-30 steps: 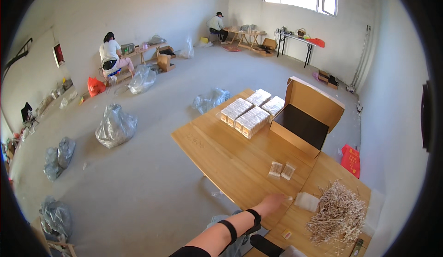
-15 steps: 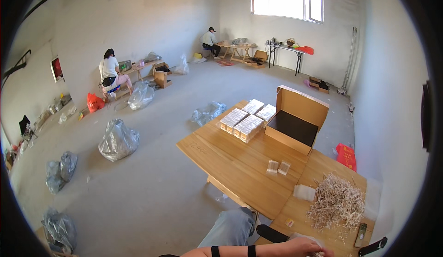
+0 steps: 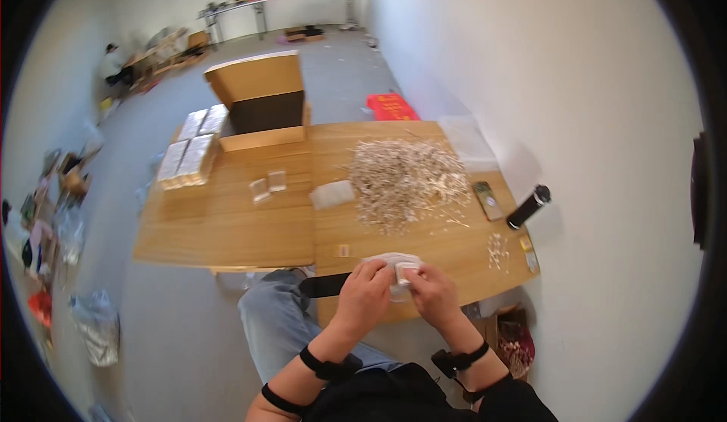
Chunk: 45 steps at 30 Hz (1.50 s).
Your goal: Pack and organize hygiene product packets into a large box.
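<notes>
My left hand (image 3: 366, 289) and my right hand (image 3: 434, 292) meet over the near edge of the table, fingers closed. Between them is a small whitish packet (image 3: 406, 272); its contents are blurred. White, clear plastic (image 3: 394, 258) lies just beneath and behind my fingers. Farther off spreads a large heap of what look like loose cotton swabs (image 3: 409, 180). A flat stack of clear bags (image 3: 332, 194) lies left of the heap, and a small yellow card (image 3: 343, 251) nearer to my left hand. Two small filled packets (image 3: 260, 189) sit farther left.
An open cardboard box (image 3: 265, 140) with a dark inside stands at the far left, beside stacked white packs (image 3: 185, 158). Right of the heap are a phone-like object (image 3: 488, 201), a black cylinder (image 3: 528, 208) and scattered swabs (image 3: 497, 252). A wall (image 3: 591, 157) rises on the right.
The view has swung right and down onto the table. Both my hands now show, holding the packet; before, just one forearm and hand showed at the lower edge.
</notes>
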Available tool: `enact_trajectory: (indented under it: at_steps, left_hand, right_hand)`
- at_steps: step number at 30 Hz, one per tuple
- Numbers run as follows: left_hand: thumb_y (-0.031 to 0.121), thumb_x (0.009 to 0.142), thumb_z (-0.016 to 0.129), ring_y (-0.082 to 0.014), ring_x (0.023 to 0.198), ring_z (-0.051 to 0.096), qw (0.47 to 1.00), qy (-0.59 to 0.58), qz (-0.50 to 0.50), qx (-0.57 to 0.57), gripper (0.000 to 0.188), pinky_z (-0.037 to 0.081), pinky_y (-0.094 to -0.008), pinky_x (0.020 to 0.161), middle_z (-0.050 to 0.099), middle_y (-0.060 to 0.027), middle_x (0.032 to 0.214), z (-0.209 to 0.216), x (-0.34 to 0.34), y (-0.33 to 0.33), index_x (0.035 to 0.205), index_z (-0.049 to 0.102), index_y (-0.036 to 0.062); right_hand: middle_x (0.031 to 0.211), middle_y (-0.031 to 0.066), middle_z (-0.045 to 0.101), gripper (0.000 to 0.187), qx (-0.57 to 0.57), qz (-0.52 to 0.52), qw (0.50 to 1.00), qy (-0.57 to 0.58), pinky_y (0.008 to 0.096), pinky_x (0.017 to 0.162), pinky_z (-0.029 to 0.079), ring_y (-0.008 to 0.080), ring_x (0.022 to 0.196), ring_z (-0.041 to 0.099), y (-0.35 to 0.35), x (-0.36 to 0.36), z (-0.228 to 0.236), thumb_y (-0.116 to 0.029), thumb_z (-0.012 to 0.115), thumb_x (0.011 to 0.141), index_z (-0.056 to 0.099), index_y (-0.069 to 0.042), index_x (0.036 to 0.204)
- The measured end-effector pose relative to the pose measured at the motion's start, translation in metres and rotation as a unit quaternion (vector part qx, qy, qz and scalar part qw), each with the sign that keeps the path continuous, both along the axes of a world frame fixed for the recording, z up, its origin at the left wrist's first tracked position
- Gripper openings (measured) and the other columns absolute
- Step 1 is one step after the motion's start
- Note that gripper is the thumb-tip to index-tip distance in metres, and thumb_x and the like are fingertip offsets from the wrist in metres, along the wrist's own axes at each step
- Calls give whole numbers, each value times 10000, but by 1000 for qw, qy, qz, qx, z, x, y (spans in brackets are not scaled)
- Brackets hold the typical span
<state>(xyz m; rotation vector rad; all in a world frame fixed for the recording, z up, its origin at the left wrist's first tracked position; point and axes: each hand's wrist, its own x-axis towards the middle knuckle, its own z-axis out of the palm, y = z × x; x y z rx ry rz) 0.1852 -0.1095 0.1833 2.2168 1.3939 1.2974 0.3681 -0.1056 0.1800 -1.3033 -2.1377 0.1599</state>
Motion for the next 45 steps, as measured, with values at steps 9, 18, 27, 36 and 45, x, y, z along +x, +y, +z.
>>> enact_trajectory:
  at_steps: [9, 18, 27, 36, 45]
  left_hand:
    - [142, 732, 701, -280, 881, 606, 979, 188, -68, -49, 320, 507, -387, 725, 601, -94, 966, -12, 41, -5, 1025, 601, 61]
    - [124, 727, 701, -298, 905, 591, 965, 243, -92, -49, 271, 493, -396, 735, 563, -106, 929, -12, 53, 19, 966, 579, 85]
    - [86, 745, 693, -366, 935, 594, 952, 135, -161, -221, 285, 478, -444, 772, 593, -155, 956, -16, 49, 39, 996, 559, 58]
    - [132, 747, 657, -378, 926, 604, 918, 173, -210, -288, 234, 496, -444, 770, 628, -189, 942, -40, 59, 56, 944, 614, 14]
    - [160, 914, 608, -309, 1009, 601, 867, -135, -323, -354, 208, 483, -382, 863, 624, -147, 1031, 35, -47, 83, 1076, 603, 28]
  right_hand:
    - [974, 134, 578, 401, -53, 55, 995, 58, 363, 746, 500, 306, 908, 590, -8, 31, -1, 10, 651, 689, 649, -39, 1087]
    - [806, 53, 596, 258, -347, -97, 880, 311, 256, 571, 476, 111, 649, 558, 4, 44, -46, -116, 604, 918, 507, -20, 1137]
    - [637, 47, 581, 147, -297, -59, 877, 373, 262, 502, 401, 86, 541, 514, 9, 27, -25, -106, 579, 926, 512, -25, 1030]
    - [628, -10, 538, 121, -287, -69, 871, 393, 219, 487, 377, 49, 522, 467, 8, 20, -22, -119, 517, 962, 492, -44, 1053]
    - [827, 96, 578, 294, -149, -186, 932, 274, 315, 660, 484, 167, 757, 588, 68, 96, -150, -228, 563, 955, 519, -9, 1146]
